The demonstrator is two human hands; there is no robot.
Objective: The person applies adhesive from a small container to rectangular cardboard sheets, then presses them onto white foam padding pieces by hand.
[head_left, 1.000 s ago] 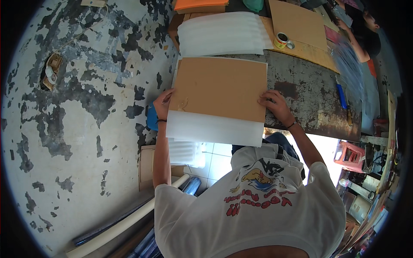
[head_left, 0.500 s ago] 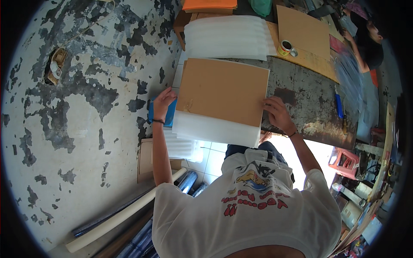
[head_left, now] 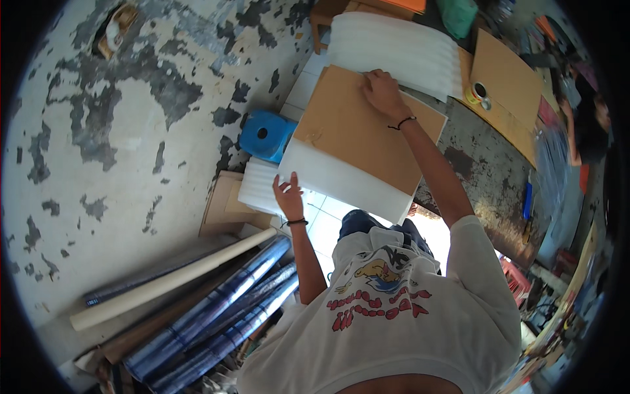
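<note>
A brown cardboard sheet (head_left: 367, 131) lies on a white foam sheet (head_left: 341, 174) that sticks out along its near side. My right hand (head_left: 386, 93) reaches across the cardboard to its far edge, fingers bent around that edge; their tips are partly hard to make out. My left hand (head_left: 289, 197) hovers by the near left corner of the foam, with its fingers apart and nothing in them.
A blue plastic stool (head_left: 268, 136) stands by the peeling wall. Stacked white foam (head_left: 394, 49), an open can (head_left: 477, 92) and a cardboard panel (head_left: 508, 75) lie farther off. Plastic rolls (head_left: 210, 308) lie at lower left. Another person (head_left: 584, 118) is at far right.
My right hand has moved from the cardboard's right edge to its far edge. My left hand has left the cardboard's left side and come nearer. The view has turned.
</note>
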